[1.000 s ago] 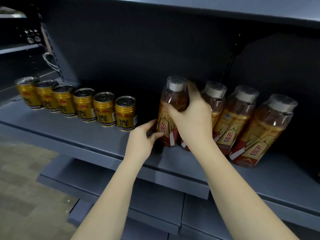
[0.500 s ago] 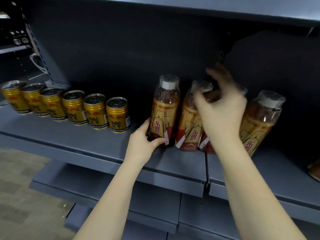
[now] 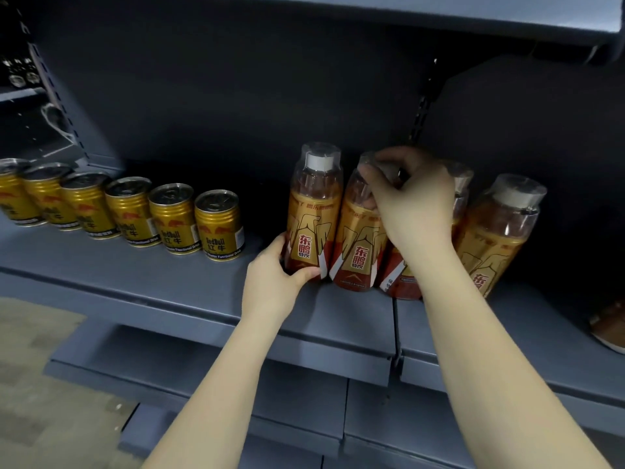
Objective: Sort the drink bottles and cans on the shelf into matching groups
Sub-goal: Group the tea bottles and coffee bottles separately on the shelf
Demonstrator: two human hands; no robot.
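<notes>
Bottles (image 3: pixel 314 214) between hands (left (image 3: pixel 274 282) base, right (image 3: pixel 412 201) cap).

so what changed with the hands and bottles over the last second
The right hand left the leftmost bottle, lifted over the row, and now grips the top of the second bottle. The left hand stayed gripping the base of the leftmost bottle. The cans stayed lined up on the shelf.
</notes>
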